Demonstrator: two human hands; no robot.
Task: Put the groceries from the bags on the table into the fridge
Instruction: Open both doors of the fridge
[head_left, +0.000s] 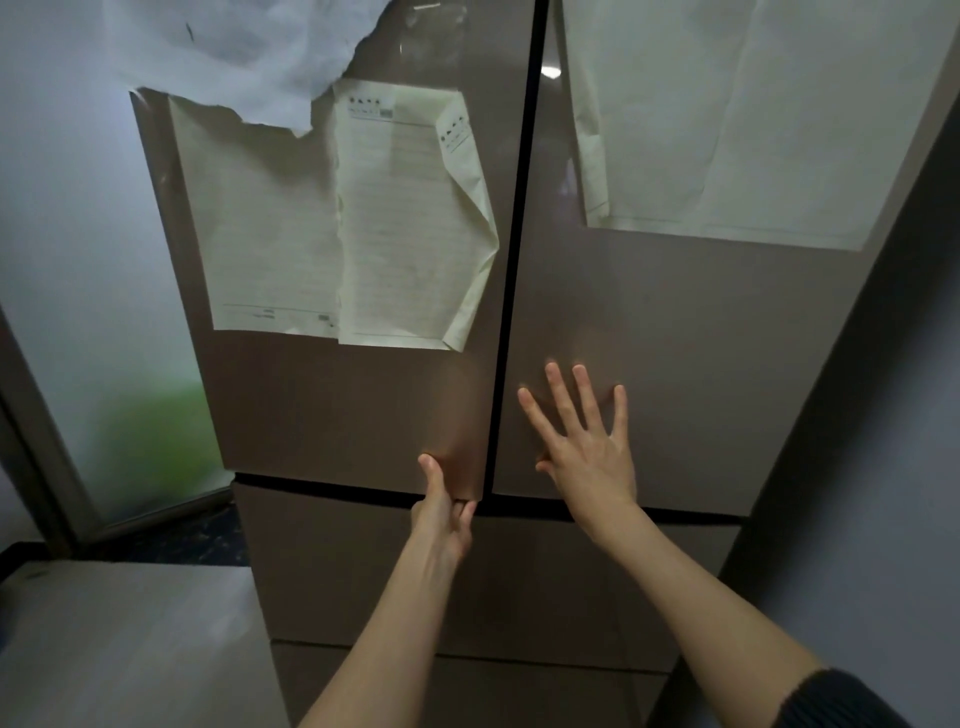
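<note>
A tall brown fridge fills the view, with two upper doors and drawers below. Both upper doors look shut. My left hand (445, 503) grips the bottom corner of the left door (343, 410), thumb on the front and fingers curled under its lower edge by the centre gap. On the right door (717, 374) my right hand (587, 441) lies flat, fingers straight and spread. No groceries or bags are in view.
Paper sheets (410, 223) hang on the left door and a larger sheet (737, 119) on the right door. A grey surface (119, 644) lies at lower left beside the fridge drawers (519, 571). A frosted glass panel (104, 312) stands to the left, a dark wall to the right.
</note>
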